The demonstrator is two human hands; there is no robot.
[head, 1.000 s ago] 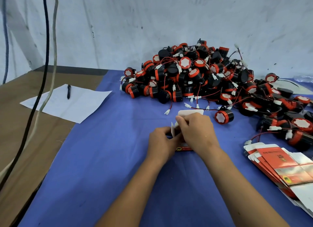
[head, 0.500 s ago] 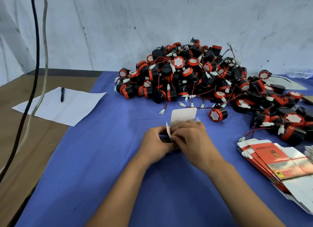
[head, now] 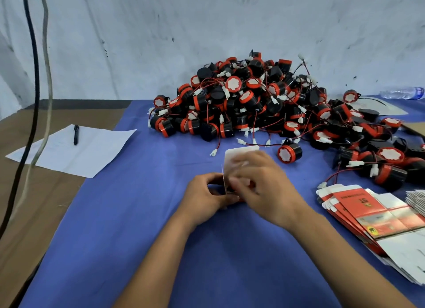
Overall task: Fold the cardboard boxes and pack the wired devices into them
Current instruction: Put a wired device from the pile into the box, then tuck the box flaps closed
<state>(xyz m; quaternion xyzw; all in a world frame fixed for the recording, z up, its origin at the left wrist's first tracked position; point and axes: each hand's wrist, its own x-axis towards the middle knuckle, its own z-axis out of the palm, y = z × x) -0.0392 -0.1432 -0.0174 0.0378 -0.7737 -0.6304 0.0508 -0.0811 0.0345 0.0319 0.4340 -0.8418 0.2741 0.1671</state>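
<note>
A: What sits nearest?

B: Two bare forearms reach in from the bottom edge over the blue cloth (head: 128,215). The left hand (head: 207,196) curls its fingers round the lower left side of a small cardboard box (head: 232,170), gripping it just above the cloth.

A: And the other hand?

B: The right hand (head: 262,183) lies over the front of the same box. It is blurred. Its fingers look bent against the card, but I cannot tell whether they pinch it or only press on it.

A: How does the box stand?

B: A white flap with rounded corners sticks up behind the right hand's fingers, and a narrow side flap shows at the left edge. A bit of red print peeks out between the hands.

A: To the side?

B: At the right, near the right forearm, lies a fanned stack of flat box blanks (head: 377,215), red and white, unfolded.

A: Farther out?

B: One wired device (head: 288,152), a black drum with a red rim and white face, lies alone just beyond the flap. Behind it rises the big pile of wired devices (head: 253,98), tangled with red and black leads and white plugs, up against the pale wall (head: 207,32).

A: On the left?

B: A white paper sheet (head: 92,151) with a black pen (head: 76,134) on it rests on the brown tabletop (head: 34,204), its corner lapping onto the cloth. Two hanging cables (head: 35,78) cross in front. A plastic bottle (head: 402,93) lies far right.
</note>
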